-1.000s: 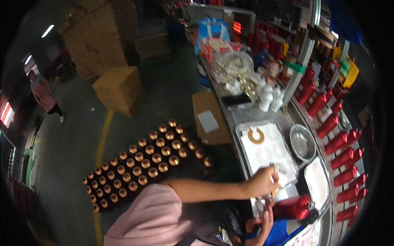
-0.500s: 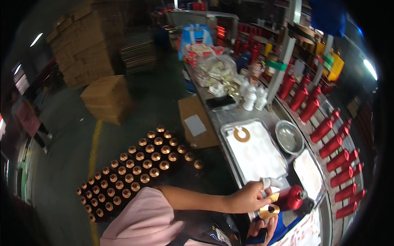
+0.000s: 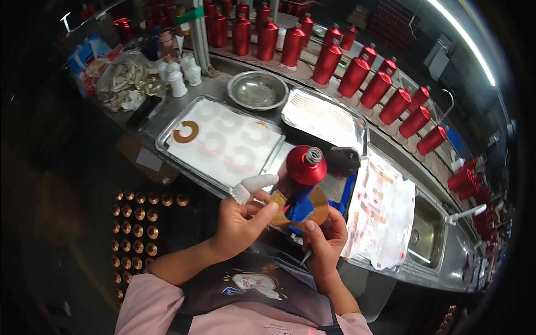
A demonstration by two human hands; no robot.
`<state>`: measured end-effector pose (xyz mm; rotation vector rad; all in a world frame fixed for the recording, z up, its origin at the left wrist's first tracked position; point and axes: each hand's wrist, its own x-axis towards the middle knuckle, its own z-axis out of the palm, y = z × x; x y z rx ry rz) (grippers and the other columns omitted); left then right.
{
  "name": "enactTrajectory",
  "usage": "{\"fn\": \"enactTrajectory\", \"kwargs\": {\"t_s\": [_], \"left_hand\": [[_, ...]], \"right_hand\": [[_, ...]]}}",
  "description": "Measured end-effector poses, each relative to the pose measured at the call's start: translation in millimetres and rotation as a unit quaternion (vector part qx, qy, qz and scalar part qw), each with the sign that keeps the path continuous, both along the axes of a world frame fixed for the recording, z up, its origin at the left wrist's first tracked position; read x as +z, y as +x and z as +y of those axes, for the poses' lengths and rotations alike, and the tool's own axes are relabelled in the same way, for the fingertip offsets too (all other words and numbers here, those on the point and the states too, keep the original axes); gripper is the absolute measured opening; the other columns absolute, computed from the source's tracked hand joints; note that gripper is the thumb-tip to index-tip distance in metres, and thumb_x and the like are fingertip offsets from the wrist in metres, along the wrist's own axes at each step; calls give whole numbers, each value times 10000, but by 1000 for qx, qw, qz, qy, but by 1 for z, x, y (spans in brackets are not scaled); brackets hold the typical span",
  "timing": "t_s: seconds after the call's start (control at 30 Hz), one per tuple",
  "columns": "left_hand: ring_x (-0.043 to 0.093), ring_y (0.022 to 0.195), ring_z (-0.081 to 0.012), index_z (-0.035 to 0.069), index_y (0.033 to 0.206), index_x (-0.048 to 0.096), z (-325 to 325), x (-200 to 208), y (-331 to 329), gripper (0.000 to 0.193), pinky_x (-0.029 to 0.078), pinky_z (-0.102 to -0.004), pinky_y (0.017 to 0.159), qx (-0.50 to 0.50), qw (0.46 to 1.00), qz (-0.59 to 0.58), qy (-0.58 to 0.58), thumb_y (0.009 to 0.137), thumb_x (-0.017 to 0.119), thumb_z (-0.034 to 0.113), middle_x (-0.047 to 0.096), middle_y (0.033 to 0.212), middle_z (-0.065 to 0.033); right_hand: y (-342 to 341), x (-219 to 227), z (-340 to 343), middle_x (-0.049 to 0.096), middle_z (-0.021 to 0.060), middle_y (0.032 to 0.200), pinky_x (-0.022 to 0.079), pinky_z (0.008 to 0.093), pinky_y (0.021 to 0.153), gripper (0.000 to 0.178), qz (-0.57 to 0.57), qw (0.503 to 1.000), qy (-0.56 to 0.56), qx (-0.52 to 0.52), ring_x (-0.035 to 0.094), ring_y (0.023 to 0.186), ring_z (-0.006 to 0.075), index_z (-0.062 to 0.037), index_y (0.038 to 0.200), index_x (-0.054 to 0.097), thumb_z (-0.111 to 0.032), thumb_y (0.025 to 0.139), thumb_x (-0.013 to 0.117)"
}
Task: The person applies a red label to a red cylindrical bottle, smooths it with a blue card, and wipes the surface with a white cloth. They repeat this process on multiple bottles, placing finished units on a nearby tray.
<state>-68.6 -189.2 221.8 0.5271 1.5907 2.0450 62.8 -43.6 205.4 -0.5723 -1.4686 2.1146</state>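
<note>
Big red bottle up front, neck bared, and just this side of it, here's the gold piece: a broad, thin, curved band, shiny, opening toward the bottle [image 3: 306, 167]! The gold piece [image 3: 320, 207] bridges both hands: left hand [image 3: 239, 226] pinching its left end, right hand [image 3: 325, 245] pinching its near right edge, white cover [image 3: 258, 182] on a left finger

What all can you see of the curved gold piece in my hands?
The curved gold piece is a thin, shiny band, foil- or paper-like, curving in a broad C, open in the middle. The left hand pinches its left end, the right hand its lower right edge. It is held up near the red bottle; any contact is unclear.
</note>
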Motion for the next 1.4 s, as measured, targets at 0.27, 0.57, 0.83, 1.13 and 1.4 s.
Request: {"fn": "enactTrajectory", "kwargs": {"t_s": [0.27, 0.57, 0.83, 1.13, 1.4], "left_hand": [[699, 732, -90, -16, 1377, 532, 42, -4, -3, 458, 545, -201, 636, 19, 998, 58, 19, 937, 656, -38, 621, 994, -38], [611, 621, -24, -26, 1268, 571, 72, -18, -20, 369, 457, -190, 545, 57, 995, 83, 12, 919, 689, -10, 608, 897, -21], [577, 598, -25, -7, 1035, 566, 79, -32, -32, 183, 436, -197, 536, 48, 998, 40, 18, 922, 707, 22, 624, 837, -17], [551, 1275, -201, -4, 1430, 479, 80, -44, -42, 528, 436, -343, 1096, 24, 998, 51, 38, 950, 681, 80, 548, 1381, -147], [490, 1359, -218, -29, 1468, 420, 88, -41, -45, 541, 368, -371, 1160, -71, 990, -50, 108, 969, 618, 35, 520, 1447, -157]], "right_hand": [[-13, 8, 39, 681, 110, 1230, 494, 322, 1017, 429, 65, 994, 90, -19, 647, 1140, 170, 32, 1358, 552, 45, 945, 670], [-54, 13, 89, 694, 114, 1192, 554, 328, 955, 446, -3, 993, 118, 13, 681, 1074, 180, 32, 1362, 555, 17, 937, 690], [-78, 17, 112, 678, 27, 923, 474, 193, 637, 534, -43, 991, 119, 53, 611, 735, 73, -7, 1464, 500, -95, 962, 657], [-77, -3, 95, 646, 45, 909, 406, 184, 512, 615, 25, 998, 56, 15, 520, 561, 59, -28, 1539, 385, -186, 999, 633], [-76, -2, 90, 539, 141, 1350, 576, 247, 843, 821, -15, 993, 112, 23, 687, 1001, 156, -33, 1566, 320, 26, 871, 753]]}}
